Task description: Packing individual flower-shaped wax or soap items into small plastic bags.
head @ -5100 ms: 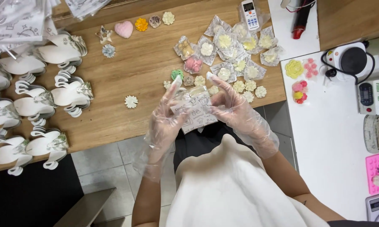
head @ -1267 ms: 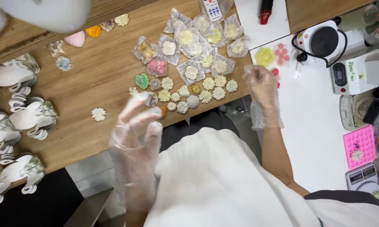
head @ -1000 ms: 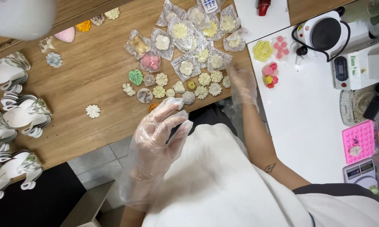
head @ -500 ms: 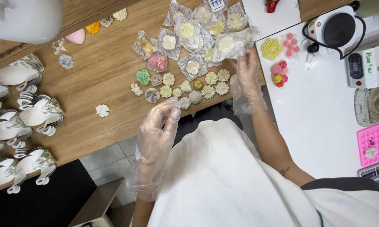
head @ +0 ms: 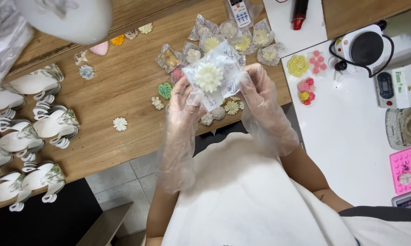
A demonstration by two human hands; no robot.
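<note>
Above table edge: both gloved hands lift one bag (head: pixel 221 75).
Left hand (head: pixel 183 101): grasps bag's left side.
Right hand (head: pixel 260 98): grasps bag's right side.
Bag: clear, holds white flower (head: pixel 208 76).
Beneath: loose flowers (head: pixel 223 109) on wooden table (head: pixel 123 91).
Beyond: bagged flowers (head: pixel 233 38).

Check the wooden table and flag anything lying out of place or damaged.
Nothing looks damaged or spilled. One cream flower piece lies alone on the wooden table, apart from the cluster near the hands. The left hand and right hand hold a clear packet with a white flower inside it.
</note>
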